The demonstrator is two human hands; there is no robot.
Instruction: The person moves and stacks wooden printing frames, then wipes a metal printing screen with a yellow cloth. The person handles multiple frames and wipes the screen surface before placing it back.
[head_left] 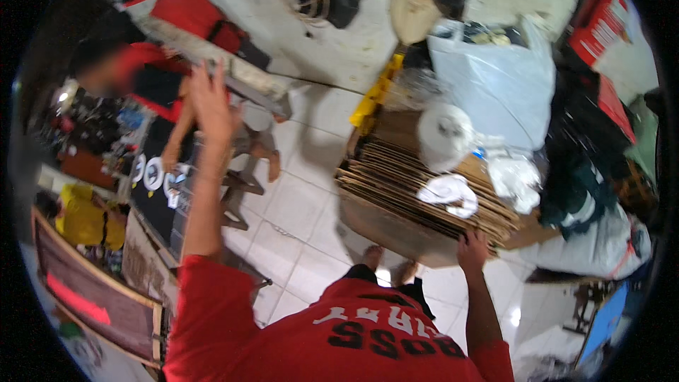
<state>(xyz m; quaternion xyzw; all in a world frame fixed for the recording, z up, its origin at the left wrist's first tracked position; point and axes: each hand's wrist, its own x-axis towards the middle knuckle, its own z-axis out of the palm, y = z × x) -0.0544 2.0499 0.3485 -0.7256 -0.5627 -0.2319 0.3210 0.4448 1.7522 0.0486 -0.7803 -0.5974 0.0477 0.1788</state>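
My left hand point(212, 102) is raised at arm's length on the left, open, with its fingers stretched out and nothing in them. Behind it, a seated person in red and black works at a dark table. My right hand point(473, 249) rests at the near edge of a stack of flat cardboard sheets point(417, 180), its fingertips touching the edges and slightly apart. The sheets stand packed in a large open carton point(385, 230) in front of my legs. On top of the stack lie a crumpled white cloth or bag point(450, 194) and a white roll-like bundle point(445, 138).
A large white plastic bag point(491, 85) stands behind the stack, beside a yellow strip point(378, 92) and a broom head point(414, 14). Black and white sacks point(587, 251) crowd the right. Left are a dark table point(166, 205) with round white pieces, a stool point(244, 184) and a wooden frame point(92, 279).
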